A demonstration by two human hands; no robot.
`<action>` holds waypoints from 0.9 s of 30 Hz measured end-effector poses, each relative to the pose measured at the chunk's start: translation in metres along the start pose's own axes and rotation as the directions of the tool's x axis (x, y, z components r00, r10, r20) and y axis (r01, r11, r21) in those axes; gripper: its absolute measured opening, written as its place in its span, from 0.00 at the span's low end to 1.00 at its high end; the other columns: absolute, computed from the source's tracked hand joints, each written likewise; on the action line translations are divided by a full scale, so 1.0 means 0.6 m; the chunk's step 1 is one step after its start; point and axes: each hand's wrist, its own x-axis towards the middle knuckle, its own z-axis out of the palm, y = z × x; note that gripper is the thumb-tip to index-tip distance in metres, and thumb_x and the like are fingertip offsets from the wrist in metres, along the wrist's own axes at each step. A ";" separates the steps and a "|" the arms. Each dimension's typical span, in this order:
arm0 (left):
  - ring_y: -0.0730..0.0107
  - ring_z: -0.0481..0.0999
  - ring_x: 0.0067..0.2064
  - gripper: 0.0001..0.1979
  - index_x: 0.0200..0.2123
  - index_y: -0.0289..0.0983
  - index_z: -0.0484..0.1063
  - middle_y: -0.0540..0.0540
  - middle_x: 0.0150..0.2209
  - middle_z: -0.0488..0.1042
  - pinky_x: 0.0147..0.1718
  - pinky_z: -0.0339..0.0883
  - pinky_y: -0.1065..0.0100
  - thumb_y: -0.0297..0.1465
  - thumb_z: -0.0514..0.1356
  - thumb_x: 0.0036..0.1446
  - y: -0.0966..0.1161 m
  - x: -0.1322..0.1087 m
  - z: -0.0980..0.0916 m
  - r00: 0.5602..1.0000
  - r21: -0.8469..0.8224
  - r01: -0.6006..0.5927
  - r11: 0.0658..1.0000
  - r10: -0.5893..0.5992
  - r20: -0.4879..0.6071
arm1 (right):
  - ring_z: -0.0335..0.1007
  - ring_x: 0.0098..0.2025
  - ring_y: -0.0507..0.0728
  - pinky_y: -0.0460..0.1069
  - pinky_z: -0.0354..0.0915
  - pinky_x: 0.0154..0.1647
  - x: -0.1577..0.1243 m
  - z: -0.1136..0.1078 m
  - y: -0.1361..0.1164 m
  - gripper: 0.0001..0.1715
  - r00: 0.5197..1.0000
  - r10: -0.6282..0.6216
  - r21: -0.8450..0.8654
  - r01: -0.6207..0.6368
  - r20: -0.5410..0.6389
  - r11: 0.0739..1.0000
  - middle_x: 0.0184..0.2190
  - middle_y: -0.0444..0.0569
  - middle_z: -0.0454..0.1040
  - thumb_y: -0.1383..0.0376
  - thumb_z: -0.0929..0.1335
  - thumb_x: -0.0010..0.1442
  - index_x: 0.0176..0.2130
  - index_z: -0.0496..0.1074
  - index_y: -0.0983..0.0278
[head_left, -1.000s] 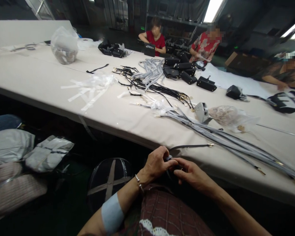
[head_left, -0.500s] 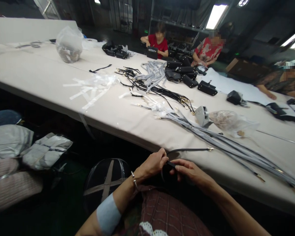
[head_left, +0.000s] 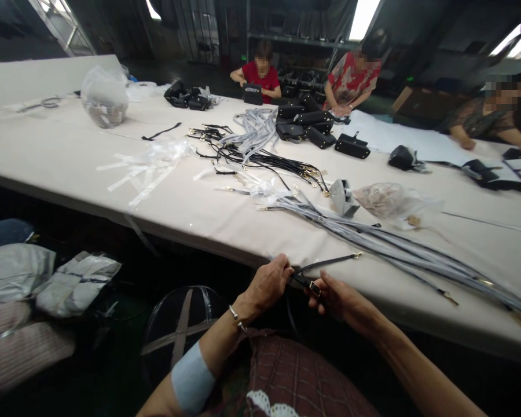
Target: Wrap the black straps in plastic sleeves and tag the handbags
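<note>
At the table's near edge my left hand (head_left: 270,282) is closed round a thin black strap (head_left: 330,260). One length of that strap runs right over the table edge and ends in a gold-coloured clasp (head_left: 358,255). A gold buckle (head_left: 315,288) shows on the part between my hands. My right hand (head_left: 338,298) has its thumb and fingers about the buckle end, closed on it. Part of the strap hangs down below my hands into shadow. The stretch inside my left fist is hidden.
Grey-wrapped straps (head_left: 373,237) lie along the right of the table (head_left: 165,231). Beyond are black straps (head_left: 273,159), a grey holder (head_left: 344,198), plastic bags (head_left: 104,98), white strips (head_left: 143,168) and black pouches (head_left: 306,121). Co-workers sit across. A taped stool (head_left: 180,330) stands lower left.
My right fingers have loosened and shifted at the strap, and the gold buckle now shows beside them. My left hand keeps its grip. The whole view has tilted slightly.
</note>
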 end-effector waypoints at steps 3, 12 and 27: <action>0.68 0.71 0.30 0.05 0.37 0.40 0.61 0.50 0.30 0.69 0.33 0.62 0.69 0.32 0.49 0.67 0.028 0.018 0.024 1.000 0.011 -0.007 1.000 0.007 0.006 | 0.67 0.27 0.51 0.46 0.60 0.33 -0.014 -0.038 0.002 0.34 1.000 -0.016 0.034 0.015 0.014 0.999 0.29 0.50 0.77 0.38 0.66 0.59 0.37 0.76 0.68; 0.68 0.68 0.30 0.05 0.36 0.40 0.61 0.51 0.29 0.68 0.33 0.62 0.68 0.32 0.50 0.67 0.119 0.066 0.108 1.000 -0.045 -0.017 0.999 0.017 -0.003 | 0.62 0.26 0.49 0.44 0.56 0.29 -0.083 -0.152 0.015 0.28 0.990 -0.130 -0.013 0.130 0.050 0.991 0.29 0.48 0.76 0.46 0.71 0.58 0.39 0.77 0.69; 0.69 0.69 0.30 0.05 0.36 0.40 0.63 0.50 0.31 0.69 0.34 0.63 0.68 0.30 0.51 0.66 0.187 0.050 0.201 0.996 0.092 -0.023 0.995 0.032 -0.088 | 0.60 0.26 0.50 0.45 0.55 0.29 -0.090 -0.248 0.066 0.32 0.986 -0.091 -0.096 0.105 0.141 0.990 0.26 0.47 0.73 0.41 0.70 0.55 0.36 0.78 0.68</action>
